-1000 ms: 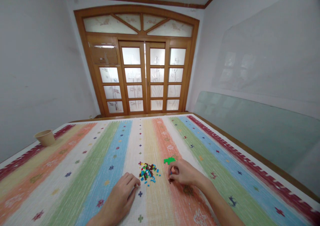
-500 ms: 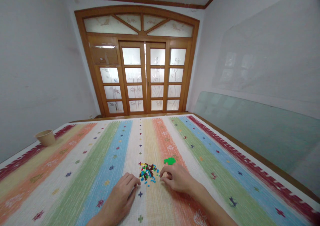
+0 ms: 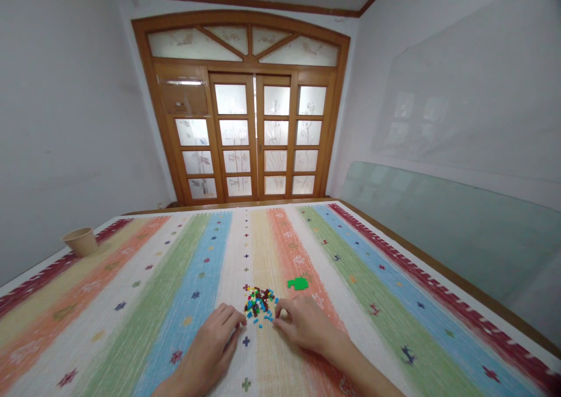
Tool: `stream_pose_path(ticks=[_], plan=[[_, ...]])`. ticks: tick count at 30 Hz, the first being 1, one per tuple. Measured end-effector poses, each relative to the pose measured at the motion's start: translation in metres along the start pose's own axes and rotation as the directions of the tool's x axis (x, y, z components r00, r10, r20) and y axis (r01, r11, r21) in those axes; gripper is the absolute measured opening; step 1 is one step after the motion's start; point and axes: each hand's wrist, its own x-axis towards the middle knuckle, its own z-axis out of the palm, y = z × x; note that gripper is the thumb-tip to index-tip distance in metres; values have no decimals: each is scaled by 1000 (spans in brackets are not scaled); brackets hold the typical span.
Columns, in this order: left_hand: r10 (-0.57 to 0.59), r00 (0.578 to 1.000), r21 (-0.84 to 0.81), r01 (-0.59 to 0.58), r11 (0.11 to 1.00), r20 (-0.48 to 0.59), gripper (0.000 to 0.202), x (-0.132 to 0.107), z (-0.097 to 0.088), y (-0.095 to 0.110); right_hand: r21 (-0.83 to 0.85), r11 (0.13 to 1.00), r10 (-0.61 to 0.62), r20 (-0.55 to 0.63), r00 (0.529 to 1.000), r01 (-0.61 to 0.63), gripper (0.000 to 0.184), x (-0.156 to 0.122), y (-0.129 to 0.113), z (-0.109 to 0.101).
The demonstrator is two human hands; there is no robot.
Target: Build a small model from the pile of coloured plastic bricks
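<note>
A small heap of tiny coloured bricks (image 3: 259, 301) lies on the striped cloth (image 3: 144, 303) in front of me. My left hand (image 3: 213, 342) rests on the cloth just left of the heap, fingers curled, fingertips at its edge. My right hand (image 3: 302, 324) sits at the heap's right edge with thumb and fingers pinched together among the loose blue bricks; what it pinches is too small to see. A flat green piece (image 3: 298, 283) lies a little beyond the right hand.
A tan paper cup (image 3: 79, 241) stands at the far left edge of the table. A glass sheet (image 3: 451, 227) leans against the right wall beside the table. Wooden glazed doors (image 3: 248, 134) close the far end of the room.
My right hand has slid left from beside the green piece to the right edge of the brick heap. The left hand has stayed in place.
</note>
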Motion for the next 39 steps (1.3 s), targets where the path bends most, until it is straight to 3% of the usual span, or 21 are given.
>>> stream_pose_path(ticks=[8, 20, 30, 39], plan=[[-4, 1000, 0, 4, 1000, 11, 19, -1, 2, -3, 6, 1000, 12, -22, 1000, -12, 24, 0, -2, 10], [-14, 999, 7, 14, 1000, 29, 20, -2, 3, -5, -21, 999, 38, 4, 999, -38, 24, -5, -18, 0], [-10, 999, 6, 10, 1000, 30, 20, -2, 4, -6, -6, 999, 36, -43, 998, -36, 24, 2, 0, 7], [2, 1000, 20, -3, 1000, 25, 19, 0, -1, -1, 21, 997, 79, -74, 994, -77, 24, 5, 9, -13]])
